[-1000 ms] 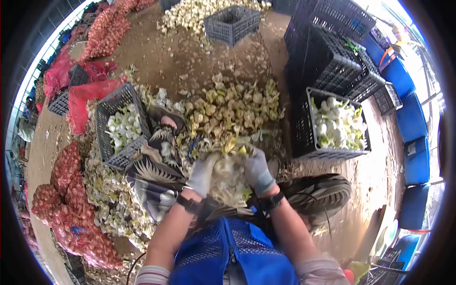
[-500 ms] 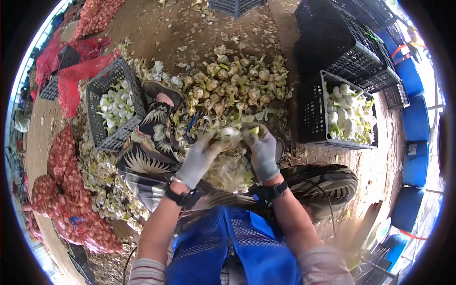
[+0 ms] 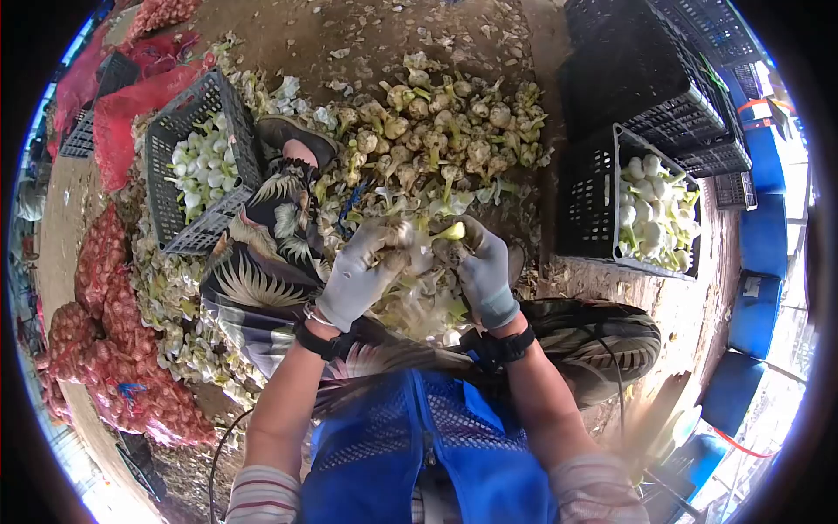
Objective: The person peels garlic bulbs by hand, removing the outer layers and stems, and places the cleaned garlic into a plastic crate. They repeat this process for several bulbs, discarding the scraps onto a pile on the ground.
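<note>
My right hand point(image 3: 482, 269), in a grey-white glove with soiled fingertips, is closed on a garlic bulb, whose cut yellow-green stem point(image 3: 450, 231) sticks out between the fingers. Most of that bulb is hidden or blurred. Just to its left, my left hand point(image 3: 358, 272), gloved the same way, has its fingers curled round what looks like papery garlic skin point(image 3: 400, 233). Below and between the hands lies a heap of pale peelings point(image 3: 415, 306). Beyond them a pile of unpeeled garlic point(image 3: 445, 127) with stem stubs spreads over the ground.
A black crate of cleaned white garlic point(image 3: 205, 166) stands at left, another crate point(image 3: 589, 196) with garlic at right. Stacked black crates point(image 3: 646, 79) rise behind it. Red mesh sacks point(image 3: 131, 367) lie far left. My bent legs point(image 3: 275, 253) flank the peelings.
My hands have drawn slightly apart; the white bulb that showed between them is now mostly hidden, with its stem by my right fingers. The view has shifted slightly.
</note>
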Demonstrator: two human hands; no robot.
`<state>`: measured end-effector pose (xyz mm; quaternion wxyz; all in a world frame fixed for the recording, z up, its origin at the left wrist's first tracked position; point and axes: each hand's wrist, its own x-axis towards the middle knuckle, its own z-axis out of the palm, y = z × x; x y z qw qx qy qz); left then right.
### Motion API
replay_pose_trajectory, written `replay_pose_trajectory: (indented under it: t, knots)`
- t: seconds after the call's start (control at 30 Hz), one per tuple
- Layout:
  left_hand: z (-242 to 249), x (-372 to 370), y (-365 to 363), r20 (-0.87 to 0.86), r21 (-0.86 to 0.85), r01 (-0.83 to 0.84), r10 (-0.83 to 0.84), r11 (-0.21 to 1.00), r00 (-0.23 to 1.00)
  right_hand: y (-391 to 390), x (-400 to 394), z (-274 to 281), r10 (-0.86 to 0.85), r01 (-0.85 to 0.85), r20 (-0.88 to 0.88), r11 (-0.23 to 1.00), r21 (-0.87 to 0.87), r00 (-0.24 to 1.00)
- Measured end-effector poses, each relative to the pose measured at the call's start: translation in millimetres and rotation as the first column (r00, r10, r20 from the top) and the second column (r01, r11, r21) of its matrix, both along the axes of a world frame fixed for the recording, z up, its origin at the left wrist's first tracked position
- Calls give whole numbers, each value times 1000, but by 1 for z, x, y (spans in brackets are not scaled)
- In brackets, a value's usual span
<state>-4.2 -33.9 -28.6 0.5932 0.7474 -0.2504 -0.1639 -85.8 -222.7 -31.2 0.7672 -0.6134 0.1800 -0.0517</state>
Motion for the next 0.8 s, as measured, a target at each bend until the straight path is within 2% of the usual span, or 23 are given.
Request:
replay_pose_trajectory:
  t: [0.03,0.07,0.1,0.17,0.2,0.23,0.3,0.33,0.37,0.4,0.43,0.47,0.5,0.53,0.57,0.6,0.63,0.67,0.7,0.73,0.77,0.8]
  knots:
    - [2,2,1,117,128,5,-20,992,993,1,1,-3,-85,87,-21,991,101,996]
    - [8,1,-4,187,72,-15,1,997,982,1,2,-4,-168,175,-51,965,197,984]
    - [6,-3,0,181,73,-17,3,997,983,-2,2,-2,-166,174,-57,965,197,984]
    - [0,-17,14,128,353,131,-186,926,974,-11,2,4,-240,249,-67,951,185,968]
    - [-7,-21,19,-28,366,213,-218,906,975,-12,4,2,-250,259,-71,945,198,966]
    - [-14,-22,20,-32,362,217,-221,907,975,-12,4,3,-252,262,-74,945,193,965]
    - [-9,-19,15,-18,134,90,-88,987,996,-12,3,8,-143,143,-14,989,42,990]
    - [-27,-15,16,29,137,87,-92,987,995,-8,3,6,-136,137,-18,990,39,990]
    - [-24,-15,10,31,133,79,-84,988,996,-1,6,2,-119,116,33,990,74,992]
    - [-16,-16,-1,-220,-118,55,-80,991,972,4,9,1,-104,95,86,990,107,991]
    - [-12,-16,-9,-448,-351,-29,-141,936,883,7,10,3,-100,91,89,991,99,991]
    - [-11,-6,-6,-183,-86,102,-116,991,976,9,10,6,-144,150,-52,980,129,988]
    - [-8,-8,-7,-182,-93,104,-119,990,976,10,10,7,-185,215,-194,965,150,964]
    - [-4,-12,-6,-19,89,67,-66,994,998,9,8,-12,-166,155,-231,986,-67,959]
    - [2,-14,-7,150,262,-2,-39,965,988,13,6,-20,-170,158,-233,985,-68,958]
    - [-3,-18,-7,254,222,-65,6,973,967,19,1,-28,-127,110,-74,974,-197,989]
    - [-8,-23,-6,250,225,-62,4,972,968,22,-4,-35,-59,82,79,942,-327,995]
    - [-9,-26,-7,15,32,-56,55,998,998,16,-3,-30,12,-46,-118,957,-287,993]
    - [-8,-27,-6,-224,-160,-96,59,982,973,15,-5,-24,15,-48,-117,957,-287,993]
    - [-7,-22,-2,-416,-185,-84,-1,979,910,16,-8,-17,48,-87,-137,952,-294,989]
    - [-1,-19,0,-413,-188,-85,0,978,911,15,-12,-12,79,-125,-159,946,-301,984]
    - [3,-16,1,-521,-249,-105,-42,963,852,14,-17,-11,94,-130,-132,945,-300,987]
